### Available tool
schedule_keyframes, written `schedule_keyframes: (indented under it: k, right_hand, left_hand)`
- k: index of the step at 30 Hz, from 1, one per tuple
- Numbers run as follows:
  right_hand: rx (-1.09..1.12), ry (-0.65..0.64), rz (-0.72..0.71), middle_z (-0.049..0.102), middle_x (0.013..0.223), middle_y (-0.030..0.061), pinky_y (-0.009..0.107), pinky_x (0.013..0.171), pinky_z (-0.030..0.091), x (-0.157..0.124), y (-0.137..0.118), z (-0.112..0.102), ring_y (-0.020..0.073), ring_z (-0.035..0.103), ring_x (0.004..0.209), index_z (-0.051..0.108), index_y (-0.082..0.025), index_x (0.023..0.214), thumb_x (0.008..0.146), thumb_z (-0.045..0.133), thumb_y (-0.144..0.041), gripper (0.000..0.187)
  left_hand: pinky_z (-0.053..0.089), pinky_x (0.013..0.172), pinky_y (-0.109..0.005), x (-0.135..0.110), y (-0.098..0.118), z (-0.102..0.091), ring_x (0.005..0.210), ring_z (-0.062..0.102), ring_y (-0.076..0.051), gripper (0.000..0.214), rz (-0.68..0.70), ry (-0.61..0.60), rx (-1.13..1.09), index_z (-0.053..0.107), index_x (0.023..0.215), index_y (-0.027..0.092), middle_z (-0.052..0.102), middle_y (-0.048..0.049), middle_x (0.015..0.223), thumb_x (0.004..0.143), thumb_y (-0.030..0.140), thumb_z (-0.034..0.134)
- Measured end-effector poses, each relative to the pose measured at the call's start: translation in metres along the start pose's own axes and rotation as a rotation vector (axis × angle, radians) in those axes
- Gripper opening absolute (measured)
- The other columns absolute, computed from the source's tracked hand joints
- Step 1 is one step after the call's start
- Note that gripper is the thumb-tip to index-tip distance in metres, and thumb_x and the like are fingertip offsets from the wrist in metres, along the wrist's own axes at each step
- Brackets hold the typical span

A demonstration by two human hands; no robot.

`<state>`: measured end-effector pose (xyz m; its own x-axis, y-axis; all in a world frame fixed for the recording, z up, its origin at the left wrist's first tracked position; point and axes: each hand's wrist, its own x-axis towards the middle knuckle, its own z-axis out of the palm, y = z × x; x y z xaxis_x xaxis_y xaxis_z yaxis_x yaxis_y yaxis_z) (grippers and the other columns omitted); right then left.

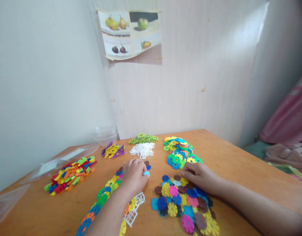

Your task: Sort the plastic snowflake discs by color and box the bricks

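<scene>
My left hand (134, 173) is closed, with a light blue notched disc (146, 173) at its thumb and fingertips. Beneath and beside it runs a curved row of joined colourful discs (103, 195), and white lattice pieces (131, 217) lie against this row near my wrist. My right hand (199, 175) is curled at the back edge of a loose pile of notched discs (177, 199) in blue, yellow, pink and brown. Its fingertips are pressed together, and whatever they hold is hidden.
Behind my right hand lies a heap of green, yellow and blue discs (179, 152). White lattice pieces (142, 150), green pieces (143, 139), purple and yellow pieces (113, 150) and mixed bricks (71, 175) form separate piles. A clear tub (105, 134) and plastic bags (50, 166) are at left.
</scene>
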<state>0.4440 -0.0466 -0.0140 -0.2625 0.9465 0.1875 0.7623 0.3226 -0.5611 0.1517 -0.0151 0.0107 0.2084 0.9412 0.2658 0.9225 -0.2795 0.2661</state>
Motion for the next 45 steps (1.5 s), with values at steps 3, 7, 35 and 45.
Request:
schedule_keyframes:
  k: [3, 7, 35, 45]
  right_hand:
    - [0.009, 0.000, -0.005, 0.061, 0.068, -0.0004, 0.024, 0.055, 0.033, 0.000, 0.000, 0.000, 0.0128, 0.051, 0.063, 0.061, -0.018, 0.077, 0.093, 0.051, -0.042, 0.031]
    - [0.012, -0.010, -0.013, 0.062, 0.069, -0.0006, 0.023, 0.056, 0.034, 0.000, 0.000, 0.000, 0.0128, 0.053, 0.064, 0.063, -0.018, 0.079, 0.093, 0.050, -0.041, 0.030]
    - [0.022, -0.007, -0.034, 0.060, 0.068, -0.0008, 0.024, 0.057, 0.034, 0.002, 0.008, 0.002, 0.0130, 0.050, 0.063, 0.063, -0.018, 0.080, 0.094, 0.050, -0.045, 0.033]
    - [0.015, 0.001, -0.041, 0.058, 0.067, -0.0011, 0.024, 0.056, 0.034, 0.002, 0.009, 0.003, 0.0126, 0.049, 0.062, 0.061, -0.018, 0.076, 0.093, 0.050, -0.044, 0.033]
  left_hand:
    - [0.038, 0.096, -0.040, 0.000, 0.006, -0.004, 0.107, 0.057, -0.026, 0.005, 0.017, 0.008, -0.090, 0.063, 0.073, 0.023, 0.069, -0.0039, 0.100, 0.069, 0.021, 0.066]
    - [0.041, 0.098, -0.037, -0.007, 0.024, -0.016, 0.112, 0.060, -0.024, 0.008, 0.008, -0.079, -0.417, 0.062, 0.068, 0.022, 0.070, -0.0053, 0.110, 0.075, 0.026, 0.064]
    - [0.040, 0.091, -0.035, 0.000, -0.017, -0.040, 0.098, 0.059, -0.023, 0.015, -0.035, 0.045, 0.039, 0.070, 0.070, 0.023, 0.071, -0.0034, 0.092, 0.077, 0.024, 0.057]
    - [0.021, 0.108, -0.058, -0.013, -0.005, -0.030, 0.113, 0.050, -0.030, 0.007, 0.000, -0.122, 0.122, 0.066, 0.061, 0.025, 0.067, -0.0035, 0.096, 0.068, 0.024, 0.068]
